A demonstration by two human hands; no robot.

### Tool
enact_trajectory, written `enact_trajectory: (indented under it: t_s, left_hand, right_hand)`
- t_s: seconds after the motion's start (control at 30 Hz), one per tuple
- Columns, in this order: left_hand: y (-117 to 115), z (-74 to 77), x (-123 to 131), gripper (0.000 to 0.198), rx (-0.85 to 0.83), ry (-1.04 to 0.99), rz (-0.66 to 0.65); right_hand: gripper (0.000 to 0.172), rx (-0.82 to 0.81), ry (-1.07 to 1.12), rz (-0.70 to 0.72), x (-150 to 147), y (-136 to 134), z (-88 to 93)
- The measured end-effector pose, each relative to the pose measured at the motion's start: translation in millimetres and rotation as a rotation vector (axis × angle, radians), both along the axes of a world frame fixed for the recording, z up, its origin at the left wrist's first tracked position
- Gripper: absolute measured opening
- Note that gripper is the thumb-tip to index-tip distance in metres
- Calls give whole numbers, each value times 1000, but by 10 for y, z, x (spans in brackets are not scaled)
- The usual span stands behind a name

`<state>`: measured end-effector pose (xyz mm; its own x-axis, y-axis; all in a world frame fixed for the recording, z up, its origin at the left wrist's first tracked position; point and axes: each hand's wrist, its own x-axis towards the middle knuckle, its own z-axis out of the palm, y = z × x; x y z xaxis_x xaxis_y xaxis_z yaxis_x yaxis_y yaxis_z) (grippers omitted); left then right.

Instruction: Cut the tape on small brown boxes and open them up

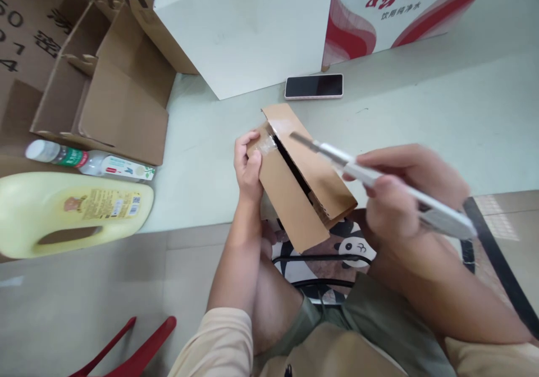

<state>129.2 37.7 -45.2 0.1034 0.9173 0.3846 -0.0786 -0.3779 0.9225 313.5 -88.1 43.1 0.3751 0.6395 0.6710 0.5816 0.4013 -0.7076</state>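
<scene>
My left hand (248, 166) grips the upper left end of a small cardboard box (290, 208), thumb on top near a patch of clear tape (266, 143). A dark gap runs between the box's two top flaps, and its lower end juts past the table edge over my lap. In my right hand (404, 186) is a white utility knife (362, 174), its blade out and pointing up and left, above the right flap. Motion blurs that hand a little. Whether the blade touches the cardboard I cannot tell.
A phone (314, 86) lies on the pale table (202, 136) beyond the box. White boxes stand at the back, one with red print (391, 12). On the left are a cardboard organizer (126, 91), a clear bottle (92, 161) and a yellow jug (76, 211). Red chair parts (143, 349) show below.
</scene>
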Motion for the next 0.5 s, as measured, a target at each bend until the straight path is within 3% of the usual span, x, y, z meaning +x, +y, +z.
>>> enact_trajectory:
  t_s: [0.07,0.13,0.27,0.4,0.5]
  left_hand:
    - [10,-9,-31,46,21,11,3]
    - [24,-23,-69,46,43,32,7]
    - [78,-72,-170,52,31,11,12]
    - [139,-122,-249,50,-17,-72,20]
    - [165,-142,-259,46,-53,-73,58]
  right_hand:
    - [32,64,89,-82,102,76,-114]
    - [39,29,63,-162,231,179,-290]
    - [31,-509,-248,-225,466,339,-651]
    - [64,-999,-407,-144,562,372,-825]
    - [74,-1123,-384,-115,566,372,-855]
